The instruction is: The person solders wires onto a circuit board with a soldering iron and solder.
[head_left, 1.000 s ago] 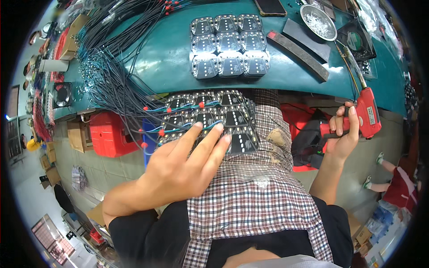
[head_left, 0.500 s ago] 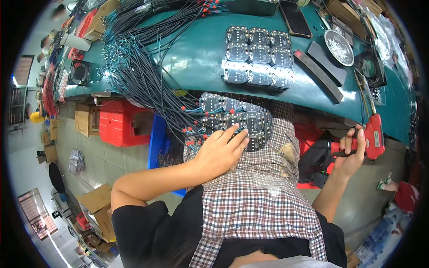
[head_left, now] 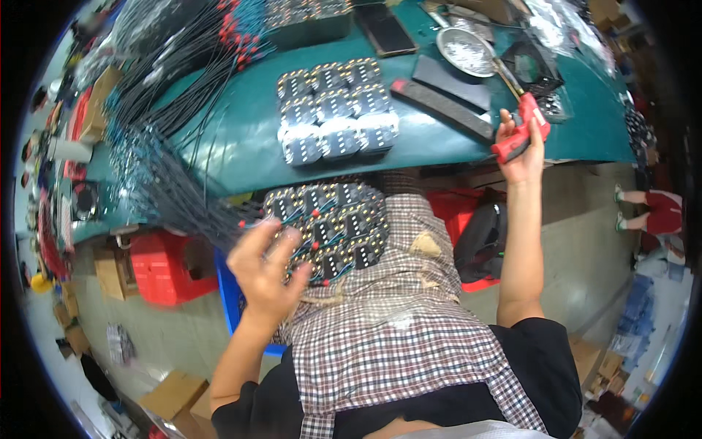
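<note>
A panel of joined black circuit boards [head_left: 349, 219] lies on my lap, with short teal wires and red connectors across it. My left hand [head_left: 267, 274] hovers at the panel's left edge, blurred, fingers spread and thumb apart, with nothing seen in it. In my right hand [head_left: 525, 157] is a red soldering gun [head_left: 528, 128], held by its grip over the table's front edge. Its long metal tip reaches to the rim of a round metal dish [head_left: 466, 53] of pale shavings. Black cables [head_left: 175, 186] run from the left toward the panel.
A stack of similar board panels [head_left: 338, 117] sits mid-table. Right of it lie a dark bar [head_left: 442, 110], a grey curved piece [head_left: 452, 84] and a phone [head_left: 384, 31]. A red stool [head_left: 172, 267] and a blue bin [head_left: 232, 296] stand below the table's left side.
My right hand has carried the soldering gun forward and left to the dish. My left hand has lifted off the boards and shifted to their left edge. The whole view has turned somewhat.
</note>
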The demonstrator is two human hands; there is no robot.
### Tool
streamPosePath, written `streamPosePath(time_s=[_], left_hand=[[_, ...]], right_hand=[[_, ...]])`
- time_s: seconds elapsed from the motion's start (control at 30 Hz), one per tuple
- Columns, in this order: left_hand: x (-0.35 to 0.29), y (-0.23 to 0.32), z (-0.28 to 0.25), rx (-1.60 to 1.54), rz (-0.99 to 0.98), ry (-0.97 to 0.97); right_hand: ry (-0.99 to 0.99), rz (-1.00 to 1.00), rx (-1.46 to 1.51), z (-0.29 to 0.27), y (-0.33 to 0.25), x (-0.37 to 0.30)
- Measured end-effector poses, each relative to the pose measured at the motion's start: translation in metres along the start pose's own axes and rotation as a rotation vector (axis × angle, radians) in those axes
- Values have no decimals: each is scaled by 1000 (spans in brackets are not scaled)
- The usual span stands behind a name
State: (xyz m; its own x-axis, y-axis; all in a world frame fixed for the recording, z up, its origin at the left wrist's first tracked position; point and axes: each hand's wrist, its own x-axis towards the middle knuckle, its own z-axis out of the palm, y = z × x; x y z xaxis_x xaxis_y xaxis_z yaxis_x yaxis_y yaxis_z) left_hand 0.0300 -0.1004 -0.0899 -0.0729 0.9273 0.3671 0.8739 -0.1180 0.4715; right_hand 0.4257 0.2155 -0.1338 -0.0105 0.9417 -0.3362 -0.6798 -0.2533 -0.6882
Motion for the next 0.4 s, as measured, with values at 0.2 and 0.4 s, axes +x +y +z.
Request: streamPosePath(time_s=[0.2,0.4], left_hand=[[-94,-72,15,-474,-987,553],[-149,-95,53,-1567,-1151,446]], right_hand=[[-50,-28,-631,2,-37,5],[305,-408,-2062,46,-59,-27]])
